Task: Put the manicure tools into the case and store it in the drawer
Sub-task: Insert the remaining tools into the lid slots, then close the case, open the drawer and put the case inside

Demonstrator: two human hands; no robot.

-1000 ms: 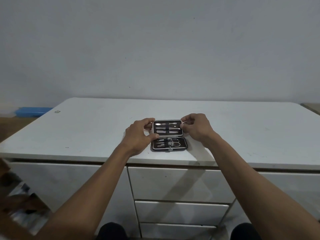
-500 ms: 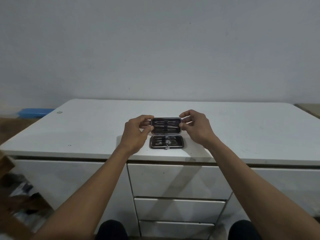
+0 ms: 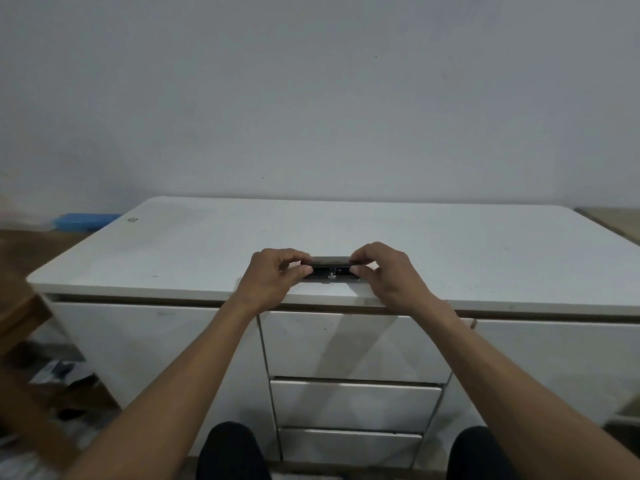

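Both hands pinch the case (image 3: pixel 330 270) by its ends: left hand (image 3: pixel 273 277) and right hand (image 3: pixel 388 275) curl fingers on the lid, thumbs below. It sits near the cabinet top's (image 3: pixel 485 244) front edge, lid nearly down, clasp unlatched. A tool out of place could jam the lid; all 3 drawers (image 3: pixel 353 344) look closed.

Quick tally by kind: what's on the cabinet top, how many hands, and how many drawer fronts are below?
Manicure case, nearly closed: 1
Hands on it: 2, left hand, right hand
Drawer fronts: 3, top, middle, bottom
Total: 6
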